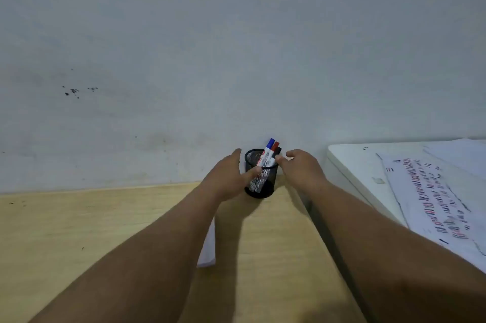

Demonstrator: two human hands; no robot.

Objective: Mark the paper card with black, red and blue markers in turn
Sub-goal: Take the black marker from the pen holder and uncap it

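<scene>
A black mesh pen holder [259, 185] stands on the wooden table against the wall. Three markers lean in it: blue cap [270, 143], red cap [275, 147], black cap [279, 151]. My left hand [226, 178] grips the holder from the left, thumb across its front mesh and index finger behind the rim. My right hand [302, 167] is at the holder's right side, fingers apart, fingertips by the rim just below the black marker. A white paper card [207, 251] lies on the table, mostly hidden under my left forearm.
The wooden table [79, 230] ends at a grey-white wall. To the right stands a white cabinet top [352, 164] carrying large sheets of paper [431, 196] covered in red, blue and black strokes.
</scene>
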